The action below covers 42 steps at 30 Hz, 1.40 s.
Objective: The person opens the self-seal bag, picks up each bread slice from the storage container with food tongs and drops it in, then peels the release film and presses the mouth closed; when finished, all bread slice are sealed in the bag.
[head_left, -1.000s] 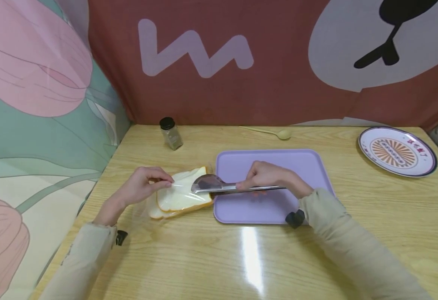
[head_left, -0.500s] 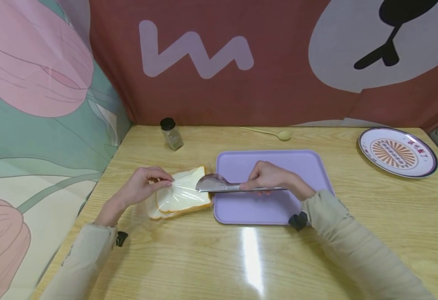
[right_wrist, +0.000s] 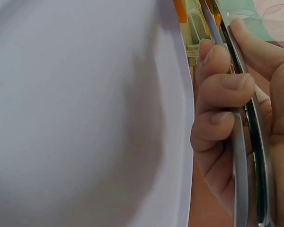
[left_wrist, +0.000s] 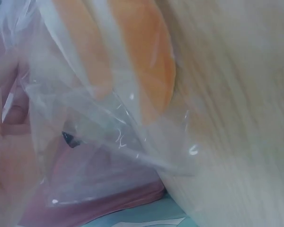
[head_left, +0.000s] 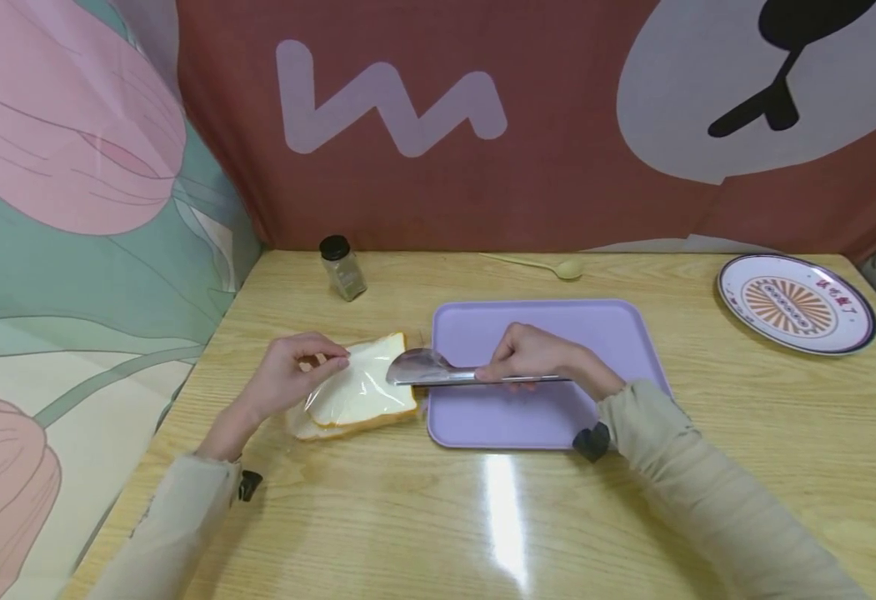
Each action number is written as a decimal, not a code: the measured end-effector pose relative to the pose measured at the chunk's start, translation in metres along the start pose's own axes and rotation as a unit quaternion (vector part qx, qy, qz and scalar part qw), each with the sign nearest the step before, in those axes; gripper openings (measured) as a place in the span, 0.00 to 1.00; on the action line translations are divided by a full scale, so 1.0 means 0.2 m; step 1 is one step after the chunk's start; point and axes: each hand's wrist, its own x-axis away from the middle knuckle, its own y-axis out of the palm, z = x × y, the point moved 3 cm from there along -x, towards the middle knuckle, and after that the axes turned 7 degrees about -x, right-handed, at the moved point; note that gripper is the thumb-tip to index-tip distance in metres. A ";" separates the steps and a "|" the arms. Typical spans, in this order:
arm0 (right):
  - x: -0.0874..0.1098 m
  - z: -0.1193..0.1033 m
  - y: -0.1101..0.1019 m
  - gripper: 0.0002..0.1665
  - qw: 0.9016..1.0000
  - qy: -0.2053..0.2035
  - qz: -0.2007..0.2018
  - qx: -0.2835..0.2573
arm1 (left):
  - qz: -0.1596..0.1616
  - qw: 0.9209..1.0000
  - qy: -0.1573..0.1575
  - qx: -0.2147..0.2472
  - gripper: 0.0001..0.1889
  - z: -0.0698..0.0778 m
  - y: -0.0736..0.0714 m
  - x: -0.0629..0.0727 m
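In the head view, slices of bread (head_left: 362, 387) lie in a clear plastic bag (left_wrist: 109, 156) left of the purple tray. My left hand (head_left: 298, 367) pinches the bag's film above the upper left of the slices. With its fingers curled round the handles, my right hand (head_left: 528, 354) holds metal tongs (head_left: 453, 377) above the tray. The broad head of the tongs overlaps the right edge of the top slice; its lower side is hidden. Both arms of the tongs run through the fingers (right_wrist: 227, 90) in the right wrist view.
The purple tray (head_left: 453, 429) lies beside the bread. Behind stand a black-capped spice jar (head_left: 343, 271) and a pale yellow spoon (head_left: 565, 269) lying flat. A patterned plate (head_left: 793, 304) rests at the back right of the wooden table (head_left: 377, 517).
The bread and bag have shifted slightly left. The tongs' head drew back to the right, then came slightly left again. My left hand still pinches the film.
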 end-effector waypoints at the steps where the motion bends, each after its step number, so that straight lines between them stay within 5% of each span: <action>1: 0.00 0.00 0.00 0.23 1.000 0.000 0.000 -0.003 | 0.004 1.000 0.001 -0.002 0.06 0.00 0.00 0.00; 7: -0.01 0.02 0.01 0.22 1.000 0.007 -0.001 -0.020 | 0.003 1.000 -0.006 -0.024 0.05 -0.02 0.00 0.01; 17: -0.02 0.02 0.01 0.23 1.000 0.014 -0.007 -0.012 | -0.126 0.987 -0.060 -0.080 0.23 -0.12 -0.18 0.17; 25: -0.01 0.02 0.00 0.22 1.000 0.016 -0.011 -0.012 | -0.064 0.986 -0.051 -0.142 0.08 -0.18 -0.20 0.27; 33: 0.00 0.03 0.01 0.23 1.000 0.019 -0.014 -0.015 | -0.087 0.986 -0.071 -0.123 0.18 -0.19 -0.16 0.27; 42: -0.01 0.05 0.01 0.22 1.000 0.016 -0.012 -0.015 | -0.019 0.988 -0.048 -0.143 0.11 -0.19 -0.18 0.29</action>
